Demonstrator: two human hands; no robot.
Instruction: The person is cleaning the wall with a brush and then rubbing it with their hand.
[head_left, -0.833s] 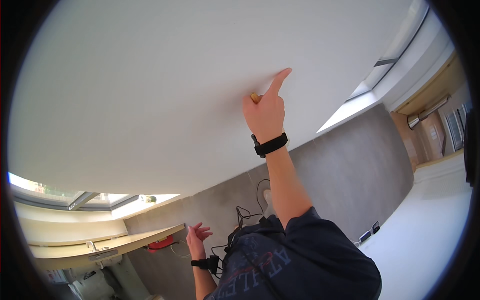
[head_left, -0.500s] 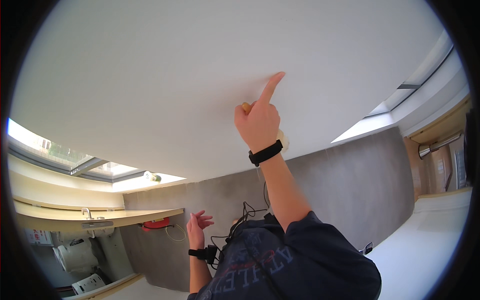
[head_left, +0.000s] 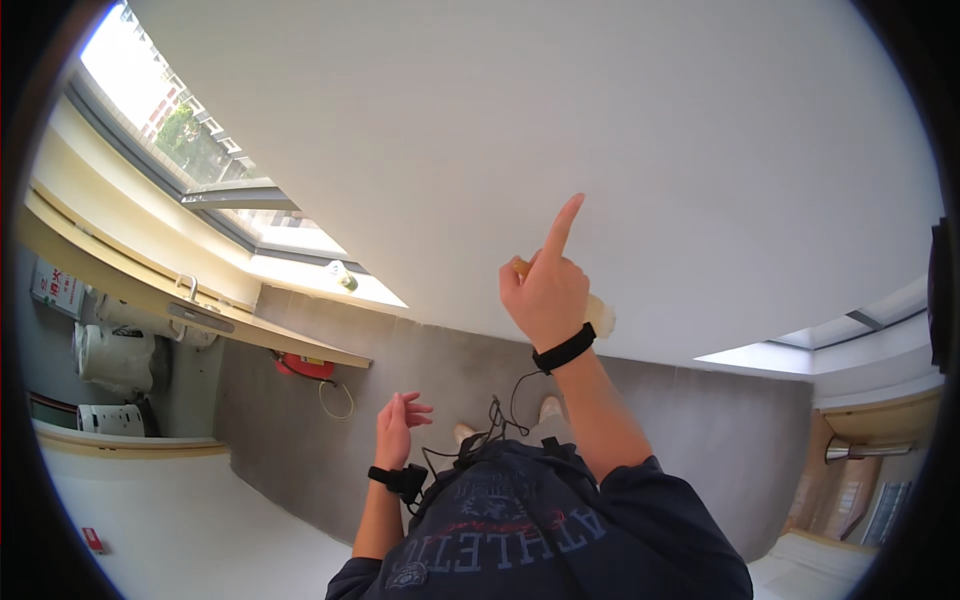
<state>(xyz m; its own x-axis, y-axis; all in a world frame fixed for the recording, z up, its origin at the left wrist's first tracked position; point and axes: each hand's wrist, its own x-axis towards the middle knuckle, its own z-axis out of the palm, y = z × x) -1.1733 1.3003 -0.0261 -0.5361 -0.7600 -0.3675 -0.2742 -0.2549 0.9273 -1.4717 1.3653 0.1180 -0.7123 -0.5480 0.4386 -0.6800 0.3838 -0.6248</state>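
Observation:
Raised in front of the white wall (head_left: 430, 150), my right hand (head_left: 548, 295) has its index finger stretched out toward the surface. Whether the fingertip touches the wall, I cannot tell. The other fingers curl around a tan-handled tool with a cream end (head_left: 601, 315), which looks like a brush. Its handle tip shows beside the thumb, while my hand and wrist hide most of it. My left hand (head_left: 396, 420) hangs low on the left, fingers apart and holding nothing. Both wrists wear black bands.
A window (head_left: 240, 200) lies to the left, with a small bottle-like object (head_left: 343, 275) on its sill. Below it, a wooden door (head_left: 290, 335) stands ajar near a red object (head_left: 303, 366) on the grey floor (head_left: 700, 430). White buckets (head_left: 118, 357) stand behind the door. Black cables hang at my front.
My view has turned and tilted, so the window and floor sit differently and my feet now show. My right hand keeps its pointing shape and its hold; the left stays low and open.

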